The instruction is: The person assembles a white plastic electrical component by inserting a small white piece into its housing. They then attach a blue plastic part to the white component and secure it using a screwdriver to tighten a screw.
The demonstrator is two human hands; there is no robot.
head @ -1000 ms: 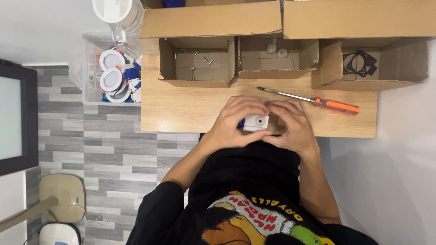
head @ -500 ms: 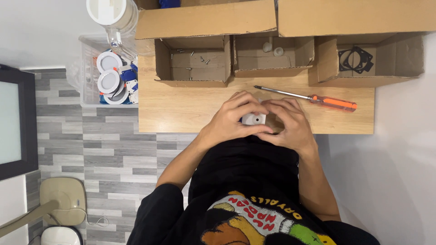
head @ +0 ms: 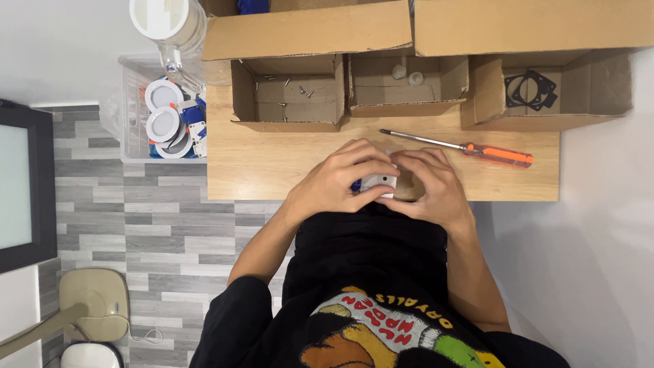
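Both of my hands are cupped around a small white boxy part [head: 379,182] with a bit of blue showing at its left side. It is held at the near edge of the wooden table [head: 272,163]. My left hand [head: 340,177] wraps it from the left, fingers curled over the top. From the right, my right hand [head: 429,184] closes around it. Most of the part is hidden by my fingers.
An orange-handled screwdriver [head: 470,148] lies on the table just beyond my right hand. Three open cardboard boxes stand at the back: one with screws [head: 286,92], one with small white pieces [head: 407,75], one with black gaskets [head: 535,88]. A clear bin of round white parts [head: 167,123] sits left.
The hands stay closed on the white part; they shifted only slightly as the fingers adjusted around it. The view moved a little.
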